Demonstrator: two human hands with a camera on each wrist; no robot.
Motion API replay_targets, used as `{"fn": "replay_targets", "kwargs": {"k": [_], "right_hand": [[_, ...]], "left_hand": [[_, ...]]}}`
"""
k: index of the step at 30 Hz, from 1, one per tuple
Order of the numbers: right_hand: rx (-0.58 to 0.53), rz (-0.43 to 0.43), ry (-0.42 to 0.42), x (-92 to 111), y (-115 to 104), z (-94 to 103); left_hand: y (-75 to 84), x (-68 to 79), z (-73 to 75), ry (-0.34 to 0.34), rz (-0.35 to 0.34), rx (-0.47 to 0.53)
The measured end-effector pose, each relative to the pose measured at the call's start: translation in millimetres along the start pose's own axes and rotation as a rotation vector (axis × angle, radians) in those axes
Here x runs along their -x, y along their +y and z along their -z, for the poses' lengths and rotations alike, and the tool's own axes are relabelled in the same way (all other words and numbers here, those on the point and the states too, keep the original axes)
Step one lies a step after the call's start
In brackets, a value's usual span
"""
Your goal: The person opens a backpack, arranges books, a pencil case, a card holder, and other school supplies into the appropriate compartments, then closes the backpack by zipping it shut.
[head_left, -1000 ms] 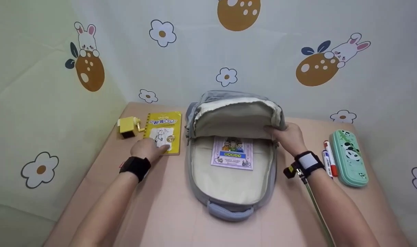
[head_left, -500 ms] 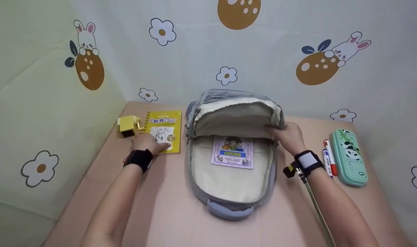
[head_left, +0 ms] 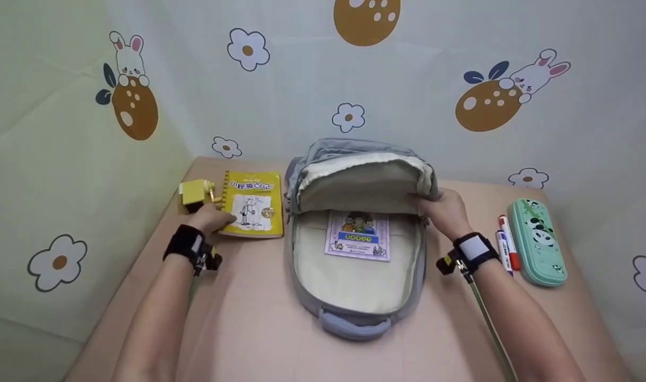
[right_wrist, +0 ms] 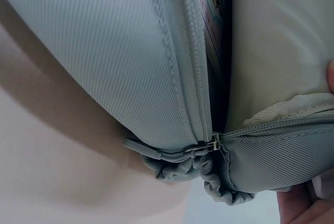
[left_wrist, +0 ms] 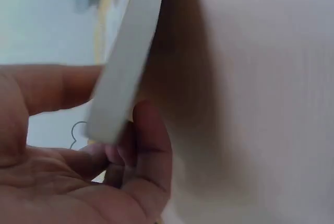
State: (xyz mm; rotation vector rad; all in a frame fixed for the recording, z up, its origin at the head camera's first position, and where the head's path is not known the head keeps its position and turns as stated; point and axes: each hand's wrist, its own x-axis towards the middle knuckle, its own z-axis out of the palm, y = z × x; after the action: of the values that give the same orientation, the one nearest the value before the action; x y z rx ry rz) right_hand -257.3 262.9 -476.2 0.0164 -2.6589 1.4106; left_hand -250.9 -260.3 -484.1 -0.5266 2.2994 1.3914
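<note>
Having slid off the cover, the left hand now pinches the yellow paperback beside it, tipping one edge off the desk, so the book is properly gripped while the right hand holds up the flap of the grey-blue backpack.

Yellow book beside open backpack

Yellow book, grey cream-lined backpack
</note>
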Motion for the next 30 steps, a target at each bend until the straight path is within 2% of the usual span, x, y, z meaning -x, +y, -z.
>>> {"fn": "replay_targets", "kwargs": {"k": [3, 5, 12, 17, 20, 23, 26, 30], "right_hand": [[-0.003, -0.009, -0.007, 0.9, -0.7, -0.5], [-0.007, -0.012, -0.01, 1.6, -1.3, -0.9], [-0.013, -0.014, -0.023, 1.3, -1.2, -2.9], [-0.01, -0.009, -0.021, 0.6, -1.6, -1.9], [-0.006, -0.012, -0.02, 0.8, -2.2, -0.7], [-0.006, -0.015, -0.014, 0.8, -2.8, 0.3], [-0.002, -0.013, -0.011, 0.3, -3.6, 0.9], [0.001, -0.015, -0.019, -1.0, -4.8, 1.1]], "left_hand": [[-2.2, 2.9, 1.3, -0.029, -0.021, 0.192], [-2.0, 7.2, 2.3, -0.034, -0.054, 0.254], [5.4, 32.1, 9.7, -0.043, -0.151, 0.35], [10.3, 55.8, 22.1, -0.087, -0.256, 0.443], [15.2, 69.9, 26.7, -0.146, -0.347, 0.538], [23.2, 85.3, 27.1, -0.234, -0.441, 0.633], [33.3, 101.2, 23.8, -0.333, -0.522, 0.666], [48.8, 123.1, 12.3, -0.457, -0.591, 0.656]]}}
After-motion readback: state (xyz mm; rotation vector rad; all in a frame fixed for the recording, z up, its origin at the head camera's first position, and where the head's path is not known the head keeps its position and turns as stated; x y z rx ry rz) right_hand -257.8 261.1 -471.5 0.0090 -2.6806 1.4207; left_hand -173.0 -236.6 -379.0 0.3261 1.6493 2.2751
